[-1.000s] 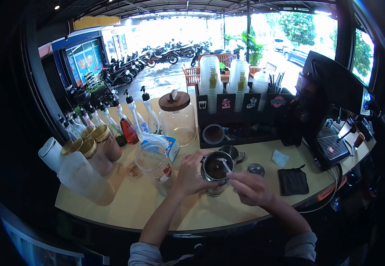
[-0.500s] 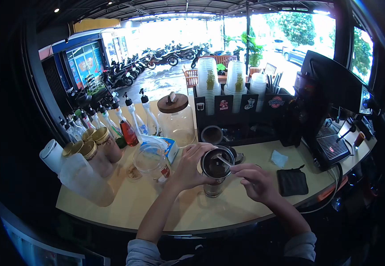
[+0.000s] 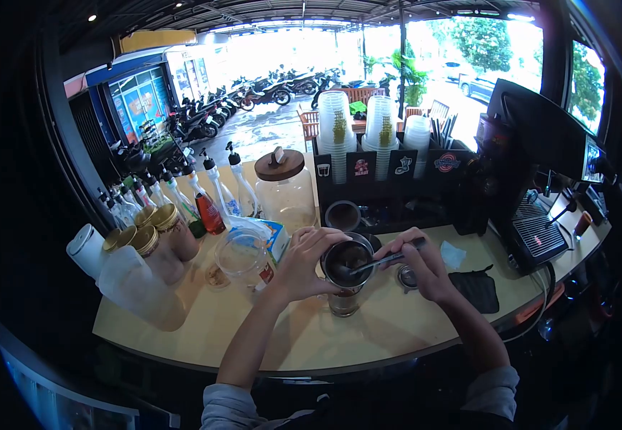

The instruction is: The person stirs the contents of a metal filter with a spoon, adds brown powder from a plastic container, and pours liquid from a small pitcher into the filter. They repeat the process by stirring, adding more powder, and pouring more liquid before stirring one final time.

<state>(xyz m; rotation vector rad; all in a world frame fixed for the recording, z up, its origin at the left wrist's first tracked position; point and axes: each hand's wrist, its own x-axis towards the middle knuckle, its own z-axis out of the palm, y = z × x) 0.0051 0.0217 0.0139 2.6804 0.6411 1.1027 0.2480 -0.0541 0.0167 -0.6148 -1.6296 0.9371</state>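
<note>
My left hand [image 3: 302, 266] is wrapped round the side of a metal-rimmed cup [image 3: 335, 279] with a dark inside. Beneath the cup, the base of a clear glass [image 3: 343, 304] shows on the counter. My right hand [image 3: 426, 271] grips a spoon [image 3: 380, 263] by its handle, with the spoon's tip down inside the cup. A small round metal piece [image 3: 408, 276] lies just under my right hand. To the left of my left hand stands a clear plastic tub [image 3: 241, 261], close beside my wrist.
Pump bottles [image 3: 219, 192] line the back left, behind gold-lidded jars [image 3: 170, 228]. A wooden-lidded glass jar [image 3: 286, 201] stands beside a tissue box [image 3: 276, 240]. Stacked cups [image 3: 336, 136] rise from a black holder [image 3: 397, 197]. A dark cloth [image 3: 474, 291] and an espresso machine [image 3: 537, 233] are at right.
My right hand has shifted up and slightly right, and the spoon now lies at a flatter slant, its tip toward the cup's left side. The small metal piece has come into view. My left hand stays put.
</note>
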